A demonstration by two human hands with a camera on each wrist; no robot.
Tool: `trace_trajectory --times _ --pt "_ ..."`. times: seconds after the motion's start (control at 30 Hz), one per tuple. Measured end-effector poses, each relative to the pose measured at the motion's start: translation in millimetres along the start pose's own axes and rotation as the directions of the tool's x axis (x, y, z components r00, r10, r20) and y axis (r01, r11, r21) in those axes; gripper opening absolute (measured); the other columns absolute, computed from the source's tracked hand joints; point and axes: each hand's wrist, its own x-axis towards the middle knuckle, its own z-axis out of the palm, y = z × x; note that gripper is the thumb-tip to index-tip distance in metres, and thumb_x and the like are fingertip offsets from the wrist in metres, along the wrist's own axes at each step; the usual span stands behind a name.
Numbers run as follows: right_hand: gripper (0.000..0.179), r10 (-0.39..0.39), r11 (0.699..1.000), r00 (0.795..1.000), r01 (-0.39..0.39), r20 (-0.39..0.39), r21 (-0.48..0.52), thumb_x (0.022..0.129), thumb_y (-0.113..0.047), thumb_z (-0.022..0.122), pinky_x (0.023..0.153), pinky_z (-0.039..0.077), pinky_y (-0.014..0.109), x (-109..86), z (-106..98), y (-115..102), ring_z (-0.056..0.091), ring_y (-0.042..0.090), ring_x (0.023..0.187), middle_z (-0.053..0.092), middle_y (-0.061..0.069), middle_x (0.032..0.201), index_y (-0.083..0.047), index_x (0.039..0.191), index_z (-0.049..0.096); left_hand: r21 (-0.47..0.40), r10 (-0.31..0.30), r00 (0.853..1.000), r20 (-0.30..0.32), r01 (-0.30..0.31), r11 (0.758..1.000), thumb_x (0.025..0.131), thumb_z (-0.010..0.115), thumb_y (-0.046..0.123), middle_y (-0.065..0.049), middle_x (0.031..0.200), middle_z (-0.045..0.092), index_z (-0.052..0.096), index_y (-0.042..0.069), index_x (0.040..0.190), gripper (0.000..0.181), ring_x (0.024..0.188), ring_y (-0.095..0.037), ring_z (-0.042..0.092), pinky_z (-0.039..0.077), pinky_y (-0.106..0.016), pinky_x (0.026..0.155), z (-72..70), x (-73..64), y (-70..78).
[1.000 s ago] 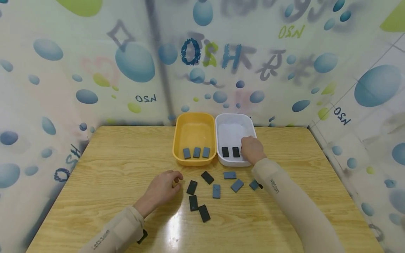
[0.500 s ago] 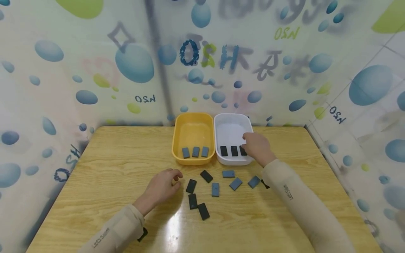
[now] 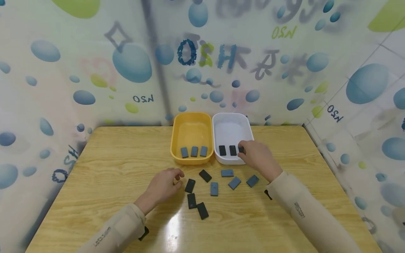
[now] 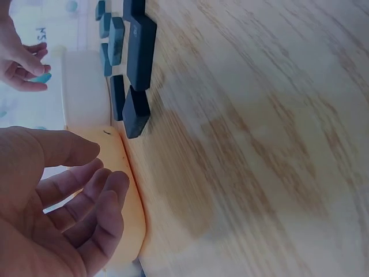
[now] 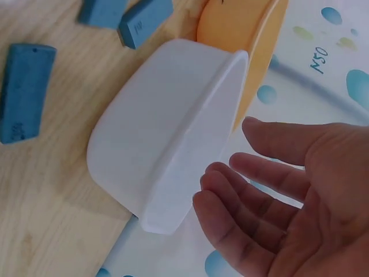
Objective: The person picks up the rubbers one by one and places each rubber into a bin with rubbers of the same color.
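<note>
My right hand [image 3: 257, 158] hovers over the right rim of the white tray [image 3: 232, 130], fingers loosely bent and nothing between them. Three black rectangular blocks [image 3: 232, 150] lie in a row in that tray, the rightmost partly hidden behind my fingertips. Beside it, the yellow tray [image 3: 192, 128] contains three blue-grey blocks [image 3: 194, 151] in a similar row. My left hand [image 3: 162, 186] is held relaxed at the left of the loose pieces, also holding nothing; a black block [image 3: 190, 186] lies just past its fingertips. In the right wrist view, the white tray [image 5: 155, 115] is left of my fingers.
Several black blocks [image 3: 202, 211] and several blue-grey blocks [image 3: 234, 182] lie scattered on the wooden table [image 3: 126, 151] in front of the trays. A patterned wall covering [image 3: 196, 88] rises right behind the trays and along the right side.
My right hand has let go of the third black block in the white tray and drawn back to the right, its fingers loosening. The left hand stays put.
</note>
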Motion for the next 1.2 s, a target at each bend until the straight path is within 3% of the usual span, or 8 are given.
trace_trajectory --times 0.23,0.47,0.63,0.93,1.2 --pt "0.032 -0.016 0.999 1.000 0.015 0.026 0.052 0.091 -0.028 0.068 0.061 0.046 0.031 -13.3 7 -3 0.057 0.015 0.070 0.067 0.002 0.086 -0.010 0.118 0.065 -0.023 0.045 0.999 0.014 -0.045 0.999 0.086 0.071 0.016 0.001 0.094 0.068 0.070 0.015 0.104 0.019 0.080 -0.013 0.061 0.051 -0.031 0.068 0.6 3.8 13.0" --pt "0.029 -0.008 0.998 0.997 0.004 0.077 0.061 0.092 -0.032 0.066 0.058 0.045 0.029 -22.8 14 -8 0.055 0.014 0.066 0.064 0.000 0.083 -0.012 0.114 0.065 -0.035 0.124 0.992 0.001 -0.124 0.992 0.086 0.070 0.015 0.001 0.094 0.070 0.070 0.014 0.104 0.019 0.082 -0.013 0.062 0.052 -0.034 0.073 5.3 8.7 27.9" --pt "0.028 -0.020 0.996 0.994 0.011 0.105 0.085 0.091 -0.032 0.068 0.058 0.044 0.029 -27.6 19 -11 0.054 0.013 0.064 0.064 -0.001 0.080 -0.013 0.112 0.067 -0.022 0.144 0.989 0.014 -0.144 0.989 0.085 0.069 0.015 0.000 0.095 0.070 0.070 0.014 0.105 0.019 0.086 -0.015 0.063 0.052 -0.035 0.074 8.5 13.4 38.0" --pt "0.027 -0.039 0.991 0.992 0.023 0.118 0.135 0.089 -0.029 0.070 0.055 0.042 0.027 -31.5 35 -9 0.053 0.011 0.063 0.061 -0.003 0.076 -0.013 0.111 0.067 0.002 0.182 0.980 0.085 -0.182 0.983 0.087 0.066 0.018 0.001 0.096 0.069 0.070 0.015 0.105 0.019 0.084 -0.013 0.061 0.051 -0.033 0.073 19.3 26.4 59.2" --pt "0.025 -0.056 0.992 0.992 0.043 0.111 0.120 0.088 -0.026 0.072 0.057 0.044 0.029 -35.1 42 -9 0.054 0.011 0.067 0.064 -0.002 0.080 -0.012 0.108 0.068 0.102 0.188 0.968 0.164 -0.207 0.973 0.089 0.069 0.032 0.000 0.102 0.064 0.065 0.017 0.114 0.029 0.077 -0.010 0.058 0.049 -0.027 0.067 35.7 34.6 75.6"
